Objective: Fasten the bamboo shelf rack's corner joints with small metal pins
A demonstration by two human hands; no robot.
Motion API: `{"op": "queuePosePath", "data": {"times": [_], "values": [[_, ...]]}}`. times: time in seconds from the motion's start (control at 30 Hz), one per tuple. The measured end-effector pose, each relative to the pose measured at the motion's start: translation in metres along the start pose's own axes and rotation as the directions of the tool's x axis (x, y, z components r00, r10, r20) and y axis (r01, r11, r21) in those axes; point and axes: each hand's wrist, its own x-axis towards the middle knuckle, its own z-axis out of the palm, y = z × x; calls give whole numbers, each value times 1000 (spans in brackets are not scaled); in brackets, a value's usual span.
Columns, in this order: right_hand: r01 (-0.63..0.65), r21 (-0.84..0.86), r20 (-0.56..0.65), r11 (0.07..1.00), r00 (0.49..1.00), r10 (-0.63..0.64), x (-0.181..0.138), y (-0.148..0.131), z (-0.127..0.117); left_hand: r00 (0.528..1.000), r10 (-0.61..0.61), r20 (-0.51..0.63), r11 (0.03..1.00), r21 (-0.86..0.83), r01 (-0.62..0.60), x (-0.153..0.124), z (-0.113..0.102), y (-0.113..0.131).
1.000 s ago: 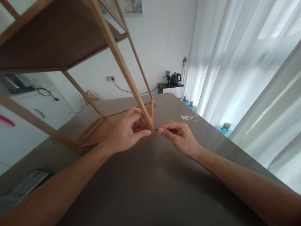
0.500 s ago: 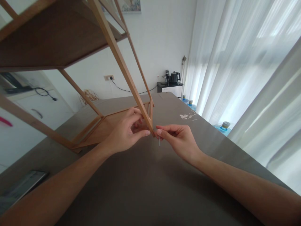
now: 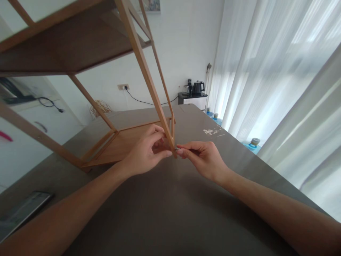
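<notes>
A wooden shelf rack [image 3: 151, 85] with slanting posts stands on the grey-brown table [image 3: 181, 209]. My left hand [image 3: 145, 154] is curled at the foot of its near right post, thumb against the wood and the other fingers behind. On the outer side of that foot, my right hand [image 3: 206, 160] pinches a thin metal hex key [image 3: 177, 149] between thumb and forefinger. Only a sliver of the key shows; its end at the post is too small to make out.
A phone-like flat device [image 3: 25, 211] lies at the table's left. Beyond the far edge, a black kettle [image 3: 197, 87] stands on a small cabinet. Large water bottles [image 3: 253, 143] line the curtain [image 3: 266, 71]. A white cabinet [image 3: 34, 121] stands at left.
The hex key's long arm, which pointed down below my right fingers, has turned out of sight. The rack's near right post has shifted slightly right, with my left hand following.
</notes>
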Motion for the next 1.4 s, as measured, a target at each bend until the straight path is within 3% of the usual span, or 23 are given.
{"op": "queuePosePath", "data": {"times": [0.17, 0.33, 0.47, 1.0, 1.4], "values": [[-157, 145, 19, 977, 988, 156, 6, -1, 6, 999, -17, 39, 1000, 13, 16, -2, 4, -3], [-292, 377, 55, 879, 954, 294, 12, -2, 11, 999, -21, 50, 1000, 18, 20, -3, 5, -3], [-347, 463, 90, 816, 934, 346, 13, 1, 11, 999, -16, 44, 999, 31, 15, -3, 5, -4], [-395, 483, 127, 782, 915, 384, 12, 4, 11, 998, -17, 67, 1000, 23, 15, -3, 6, -4], [-385, 448, 78, 807, 916, 394, 13, 3, 8, 998, -13, 68, 1000, 11, 12, -3, 6, -4]]}}
